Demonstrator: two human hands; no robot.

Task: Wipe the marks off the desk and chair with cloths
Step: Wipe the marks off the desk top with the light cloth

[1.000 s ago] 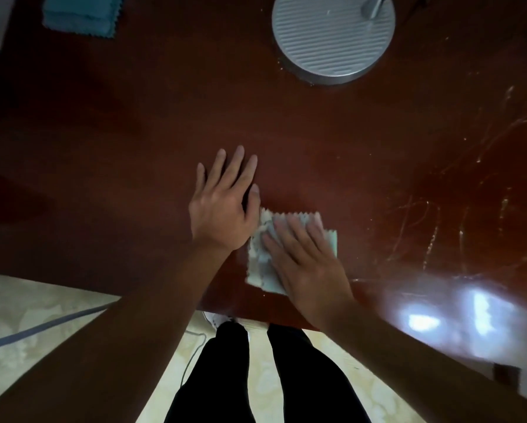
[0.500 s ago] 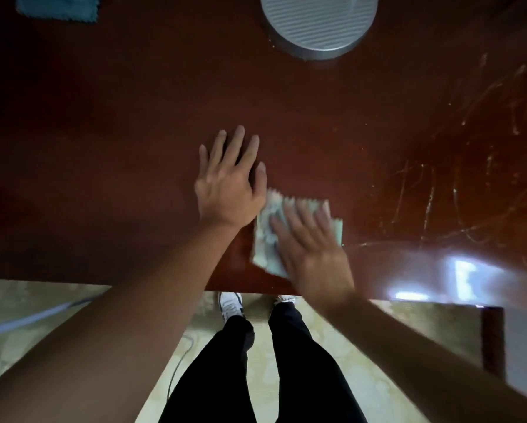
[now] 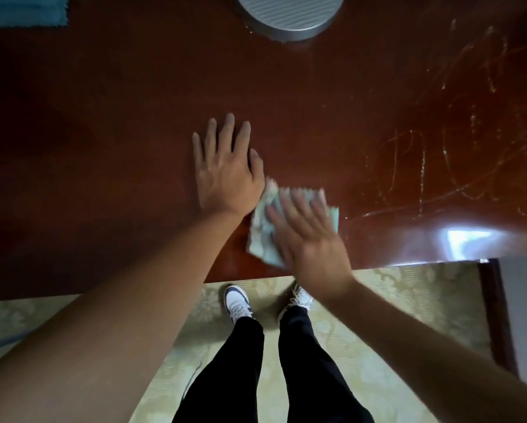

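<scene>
A dark red-brown desk fills the upper view. Pale scribbled marks cover its right part. My left hand lies flat on the wood with straight fingers, holding nothing. Just right of it, my right hand presses a pale green cloth flat against the desk near the front edge; the hand is motion-blurred and hides much of the cloth. No chair is in view.
A round grey lamp base stands at the back centre. A teal cloth lies at the back left corner. Glare shines on the front right edge. My legs and shoes stand on pale patterned floor below.
The view has tilted down, showing more floor and my shoes. My right hand with the pale cloth has slid slightly toward the desk's front edge. My left hand stays flat.
</scene>
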